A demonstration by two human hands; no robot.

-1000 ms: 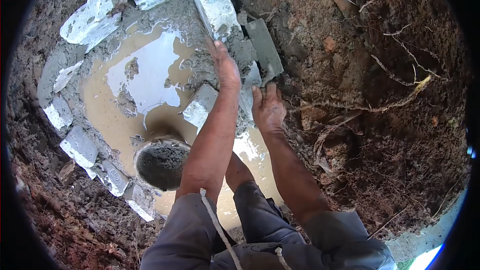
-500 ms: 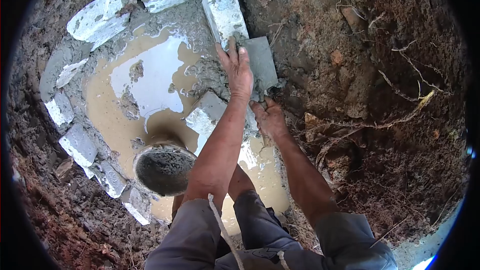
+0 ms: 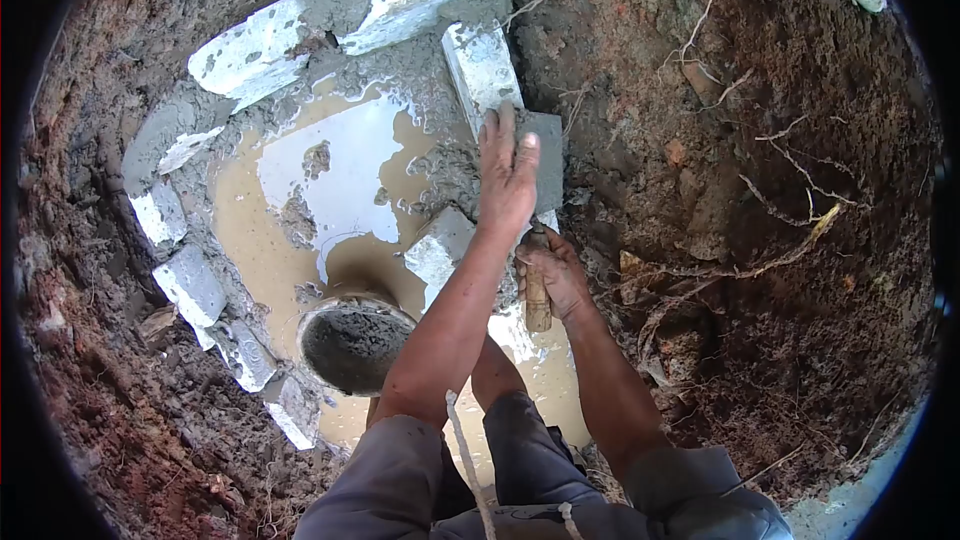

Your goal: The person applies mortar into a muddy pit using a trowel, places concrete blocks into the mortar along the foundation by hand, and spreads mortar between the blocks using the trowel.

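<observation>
My left hand [image 3: 508,175] lies with its fingers spread on the lower end of a pale block [image 3: 482,68] at the upper middle. The fingers of my right hand [image 3: 555,270] are wrapped round a wooden handle [image 3: 537,295]. From that handle a flat grey trowel blade [image 3: 546,155] reaches up beside the block, partly behind my left hand. Another pale block [image 3: 438,252] sits tilted at the water's edge, left of my left forearm.
Muddy water [image 3: 245,210] fills the pit floor. A round bucket [image 3: 355,345] of grey mortar stands by my left forearm. Pale blocks [image 3: 190,285] curve along the left and top. Roots [image 3: 790,245] stick out of the earth wall at the right.
My left hand has slid onto the block's lower end, its fingers more spread. My right hand has turned, and the wooden handle now shows in it. The whole view has shifted.
</observation>
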